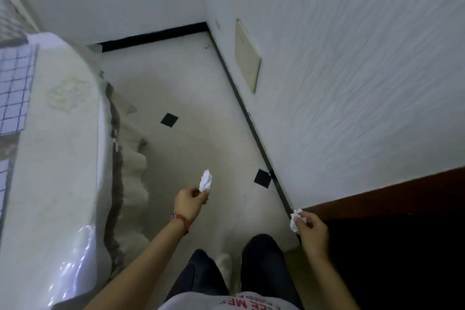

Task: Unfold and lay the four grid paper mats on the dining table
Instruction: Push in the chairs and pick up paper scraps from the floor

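Observation:
I stand beside the dining table [57,158], which is covered in a cream cloth under clear plastic. A grid paper mat [15,88] lies flat on it at the far left, and part of a second grid mat [3,178] shows at the left edge below it. My left hand [190,202] pinches a small crumpled white paper [205,180] over the floor. Near the wall corner, my right hand [312,230] grips another crumpled white paper [295,219]. Both hands are away from the table.
The pale tiled floor [191,88] with small black diamond insets runs ahead to a corner. A white textured wall [352,83] with a beige panel [247,55] stands on the right, and a dark wooden doorway [392,246] is at lower right. The tablecloth fringe [130,178] hangs at left.

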`<state>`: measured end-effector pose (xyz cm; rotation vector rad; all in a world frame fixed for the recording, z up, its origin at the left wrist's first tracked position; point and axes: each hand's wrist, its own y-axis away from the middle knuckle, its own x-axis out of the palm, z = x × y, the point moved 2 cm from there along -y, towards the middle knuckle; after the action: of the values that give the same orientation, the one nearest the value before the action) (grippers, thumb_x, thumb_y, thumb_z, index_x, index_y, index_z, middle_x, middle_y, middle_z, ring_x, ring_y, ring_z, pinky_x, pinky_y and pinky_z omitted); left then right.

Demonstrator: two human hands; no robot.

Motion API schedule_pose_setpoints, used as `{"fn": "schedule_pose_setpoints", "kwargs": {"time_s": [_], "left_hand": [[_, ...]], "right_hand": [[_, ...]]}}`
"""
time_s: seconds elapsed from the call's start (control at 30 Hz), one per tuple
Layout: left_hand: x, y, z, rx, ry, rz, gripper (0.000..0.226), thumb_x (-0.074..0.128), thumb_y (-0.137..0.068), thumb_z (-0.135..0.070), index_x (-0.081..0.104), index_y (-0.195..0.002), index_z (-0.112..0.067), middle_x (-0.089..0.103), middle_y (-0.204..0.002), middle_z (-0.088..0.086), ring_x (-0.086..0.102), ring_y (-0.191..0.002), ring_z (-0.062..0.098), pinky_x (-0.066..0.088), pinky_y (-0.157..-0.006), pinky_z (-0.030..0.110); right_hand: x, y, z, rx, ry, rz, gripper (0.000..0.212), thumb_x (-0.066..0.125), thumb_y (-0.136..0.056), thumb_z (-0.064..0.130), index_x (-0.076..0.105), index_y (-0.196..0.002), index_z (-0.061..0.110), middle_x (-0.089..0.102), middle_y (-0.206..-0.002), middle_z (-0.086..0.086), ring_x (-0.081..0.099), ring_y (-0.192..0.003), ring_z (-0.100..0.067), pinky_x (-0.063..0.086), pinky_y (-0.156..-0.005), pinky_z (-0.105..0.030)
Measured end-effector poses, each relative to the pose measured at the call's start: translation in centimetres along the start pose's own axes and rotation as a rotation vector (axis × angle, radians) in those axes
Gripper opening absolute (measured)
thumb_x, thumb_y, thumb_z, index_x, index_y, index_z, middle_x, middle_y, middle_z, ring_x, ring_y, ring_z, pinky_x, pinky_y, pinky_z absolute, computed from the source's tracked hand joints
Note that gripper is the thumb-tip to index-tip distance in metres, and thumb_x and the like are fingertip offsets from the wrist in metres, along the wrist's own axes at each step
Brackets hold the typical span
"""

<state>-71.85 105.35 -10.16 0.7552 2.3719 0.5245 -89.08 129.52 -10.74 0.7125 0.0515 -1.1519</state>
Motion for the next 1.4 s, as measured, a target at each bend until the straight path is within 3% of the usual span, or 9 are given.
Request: {"fn": "schedule_pose_setpoints", "kwargs": {"time_s": [0.13,0.3,0.5,0.6,0.67,0.9,1.17,1.3,1.4], "left_hand": [[-0.2,-5.8,-4.5,-0.008,0.066,-0.063,0.028,0.062,-0.084,-0.014,0.058,-0.056,-0.015,0.061,-0.056,0.001,0.055,-0.050,0.007,0.044,-0.060,0.026],[-1.6,-11.2,-7.9,-0.108,0.116,-0.191,0.030,0.060,-0.085,-0.018,0.055,-0.055,-0.015,0.058,-0.056,0.002,0.051,-0.055,0.014,0.040,-0.058,0.027],[-3.3,-15.4,-9.9,-0.239,0.209,-0.289,0.034,0.062,-0.083,-0.024,0.055,-0.051,-0.015,0.061,-0.060,0.006,0.054,-0.061,0.020,0.045,-0.068,0.032],[-4.9,-18.1,-9.9,-0.280,0.253,-0.328,0.036,0.062,-0.084,-0.028,0.054,-0.051,-0.013,0.058,-0.057,0.005,0.052,-0.059,0.020,0.042,-0.064,0.030],[-6.1,-20.2,-9.9,-0.298,0.273,-0.339,0.037,0.061,-0.084,-0.029,0.053,-0.053,-0.012,0.056,-0.056,0.005,0.050,-0.058,0.018,0.040,-0.061,0.029],[-13.7,-33.0,-12.2,-0.355,0.310,-0.360,0.033,0.060,-0.085,-0.021,0.052,-0.056,-0.009,0.055,-0.060,0.009,0.049,-0.060,0.020,0.039,-0.062,0.028],[-24.8,-49.6,-22.4,-0.225,0.273,-0.312,0.037,0.058,-0.088,-0.018,0.049,-0.053,-0.011,0.051,-0.054,0.004,0.045,-0.054,0.015,0.035,-0.055,0.025],[-29.0,-57.1,-26.4,-0.181,0.314,-0.338,0.031,0.057,-0.088,-0.015,0.053,-0.058,-0.009,0.056,-0.060,0.005,0.051,-0.059,0.017,0.041,-0.059,0.026],[-32.0,-62.6,-27.8,-0.199,0.353,-0.391,0.032,0.058,-0.087,-0.013,0.054,-0.056,-0.012,0.058,-0.060,0.005,0.053,-0.061,0.019,0.041,-0.062,0.029]], "right_hand": [[2.6,-6.9,4.2,-0.026,0.061,0.035,0.017,0.062,-0.083,0.001,0.066,-0.099,-0.003,0.063,-0.088,-0.015,0.059,-0.088,-0.030,0.043,-0.077,-0.030],[6.9,-15.9,12.0,-0.074,0.125,0.186,0.007,0.064,-0.082,0.007,0.066,-0.084,0.013,0.065,-0.076,-0.010,0.063,-0.084,-0.032,0.045,-0.072,-0.028],[13.8,-23.0,22.7,-0.172,0.216,0.334,0.017,0.065,-0.081,0.011,0.064,-0.067,0.022,0.065,-0.068,-0.004,0.061,-0.072,-0.022,0.048,-0.076,-0.030],[18.1,-25.5,26.4,-0.208,0.251,0.407,0.019,0.065,-0.081,0.010,0.064,-0.065,0.019,0.064,-0.061,-0.004,0.060,-0.065,-0.019,0.048,-0.066,-0.019],[20.8,-27.3,28.4,-0.234,0.273,0.436,0.022,0.065,-0.081,0.009,0.064,-0.062,0.020,0.064,-0.060,-0.005,0.060,-0.063,-0.020,0.048,-0.068,-0.023],[32.6,-34.1,38.2,-0.312,0.293,0.466,0.014,0.063,-0.083,0.006,0.065,-0.069,0.008,0.061,-0.061,-0.005,0.059,-0.066,-0.021,0.042,-0.061,-0.015],[44.6,-40.5,48.4,-0.294,0.317,0.450,0.006,0.063,-0.082,0.004,0.067,-0.077,0.006,0.063,-0.070,-0.006,0.058,-0.074,-0.019,0.040,-0.077,-0.027],[49.5,-45.6,50.7,-0.294,0.418,0.530,0.026,0.064,-0.082,0.014,0.057,-0.060,0.023,0.059,-0.065,-0.001,0.061,-0.073,-0.023,0.048,-0.084,-0.032],[53.8,-49.8,54.1,-0.267,0.450,0.517,0.022,0.066,-0.081,0.012,0.058,-0.062,0.020,0.060,-0.067,-0.005,0.060,-0.073,-0.023,0.047,-0.082,-0.032]]}}
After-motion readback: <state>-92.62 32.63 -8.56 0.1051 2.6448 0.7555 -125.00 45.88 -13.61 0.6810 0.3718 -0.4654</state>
